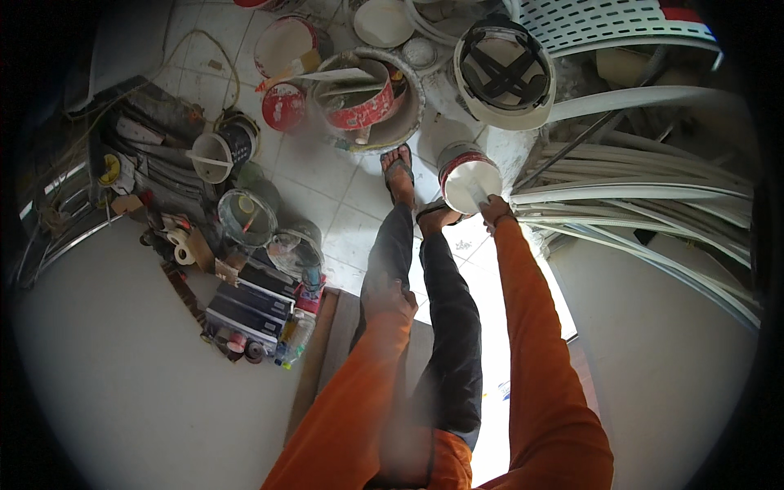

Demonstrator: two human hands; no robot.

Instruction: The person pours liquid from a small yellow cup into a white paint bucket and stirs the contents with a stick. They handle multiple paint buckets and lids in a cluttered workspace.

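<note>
My right hand [494,212] is closed on a pale, flat-bladed tool [477,191] at the near rim of a white bucket [457,155]. The tool reaches into the bucket over whitish contents; its exact kind is hard to make out. The bucket stands on the tiles just ahead of my right foot, a red band round its outside. My left hand [392,299] rests over my left knee with nothing visible in it, partly blurred by a smear on the picture.
Long pale strips [637,184] lie piled at the right. A white hard hat [505,72] sits upside down beyond the bucket. A large basin [412,106] holds a cut red tub [359,106]. Several messy buckets and boxed supplies [249,310] crowd the left.
</note>
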